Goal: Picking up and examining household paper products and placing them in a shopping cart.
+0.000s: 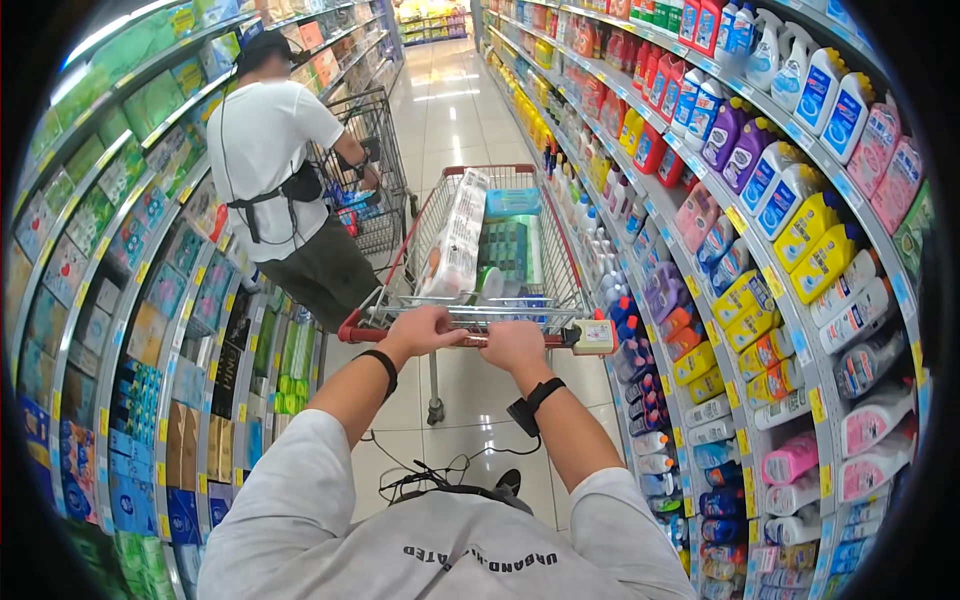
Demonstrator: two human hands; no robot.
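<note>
Both my hands grip the red handle of a shopping cart (576, 255) in a store aisle. My left hand (421, 331) wraps the bar left of its middle, and my right hand (514, 345) holds it just right of the middle. A coin-lock box (595, 337) sits at the handle's right end. In the wire basket a long white printed pack (459, 232) leans along the left side. Beside it lie a light blue pack (513, 202), a green pack (502, 247) and a green-and-white rounded container (490, 282). Black bands circle both my wrists.
A person in a white shirt (262, 142) stands at front left beside another wire cart (375, 187). Shelves of tissue packs (154, 97) line the left; shelves of cleaner bottles (772, 187) curve along the right. A tiled floor (448, 112) runs ahead. Black cables (442, 472) hang at my waist.
</note>
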